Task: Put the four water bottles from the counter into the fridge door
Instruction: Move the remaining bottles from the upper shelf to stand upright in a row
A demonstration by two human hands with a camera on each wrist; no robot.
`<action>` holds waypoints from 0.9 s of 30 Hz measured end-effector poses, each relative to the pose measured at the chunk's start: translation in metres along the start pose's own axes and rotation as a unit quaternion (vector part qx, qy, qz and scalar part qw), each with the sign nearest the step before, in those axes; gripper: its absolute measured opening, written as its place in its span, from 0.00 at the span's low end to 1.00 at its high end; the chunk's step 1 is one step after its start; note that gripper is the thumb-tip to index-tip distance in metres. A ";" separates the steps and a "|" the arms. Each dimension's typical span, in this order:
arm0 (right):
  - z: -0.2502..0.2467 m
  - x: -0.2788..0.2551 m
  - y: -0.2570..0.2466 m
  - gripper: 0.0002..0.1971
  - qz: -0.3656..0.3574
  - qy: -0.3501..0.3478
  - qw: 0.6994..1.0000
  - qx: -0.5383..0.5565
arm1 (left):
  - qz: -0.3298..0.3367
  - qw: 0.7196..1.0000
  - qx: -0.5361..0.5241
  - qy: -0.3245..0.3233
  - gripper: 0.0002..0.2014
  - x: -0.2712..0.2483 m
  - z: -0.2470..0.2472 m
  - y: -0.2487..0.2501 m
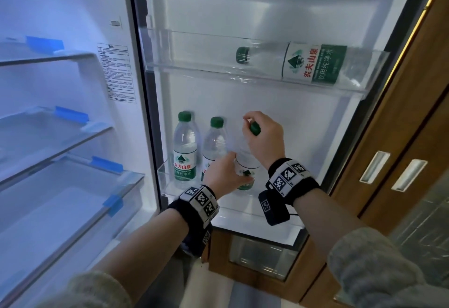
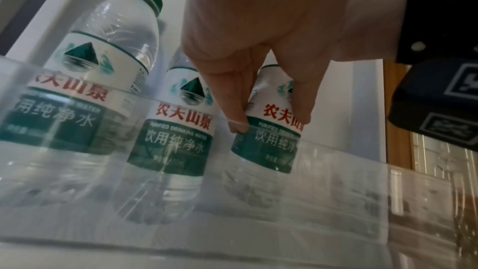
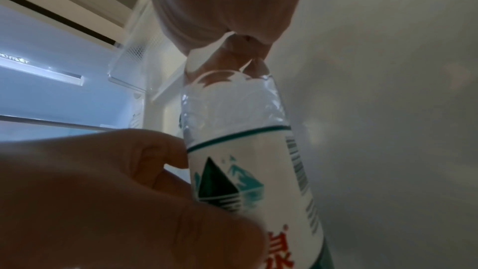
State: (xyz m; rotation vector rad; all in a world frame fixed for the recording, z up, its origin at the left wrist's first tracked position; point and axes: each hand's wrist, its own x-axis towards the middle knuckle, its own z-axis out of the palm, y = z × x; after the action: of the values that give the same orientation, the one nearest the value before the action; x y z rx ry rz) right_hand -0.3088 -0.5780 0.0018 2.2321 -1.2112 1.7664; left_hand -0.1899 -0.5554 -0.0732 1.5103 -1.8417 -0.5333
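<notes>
While the fridge door stands open, its white moulded liner smooth and matte, two clear plastic door shelves show: an upper shelf holding a large bottle laid on its side, and a lower shelf where three small water bottles stand in a row. Beside the door, the fridge interior has glass shelves with blue clips.

Rightmost of the three, the held bottle sits upright in the lower shelf between both hands. Around its labelled middle the left hand curls from the near side, fingers pressed on the label. Over its top, the right hand closes its fingers round the green cap and neck.

Just left stand the middle bottle and the left bottle, close together. Each is ribbed, see-through plastic with a green screw cap and a white-and-green label bearing a mountain mark and red characters.

Black wrist bands carry square printed markers.
</notes>
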 end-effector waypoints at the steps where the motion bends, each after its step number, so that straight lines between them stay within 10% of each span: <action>1: 0.003 -0.001 0.003 0.04 0.011 -0.004 1.000 0.003 | 0.002 1.000 0.004 -0.002 0.29 0.000 0.000 -0.002; 17: 0.035 0.005 0.022 0.06 0.114 -0.104 0.988 0.009 | -0.004 0.984 0.180 0.005 0.26 0.018 -0.010 -0.016; 21: 0.035 -0.010 0.027 0.14 0.041 -0.104 0.991 -0.072 | -0.012 0.980 0.197 0.002 0.29 0.015 -0.014 -0.018; 27: 0.027 -0.020 0.031 0.26 0.136 -0.087 0.987 -0.025 | -0.005 0.986 0.167 -0.025 0.31 0.014 -0.012 -0.022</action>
State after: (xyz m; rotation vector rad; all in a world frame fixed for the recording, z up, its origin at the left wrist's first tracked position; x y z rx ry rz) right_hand -0.3064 -0.6017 -0.0370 2.3282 -1.6456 1.6248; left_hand -0.1673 -0.5726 -0.0763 1.7361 -2.0403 -0.2769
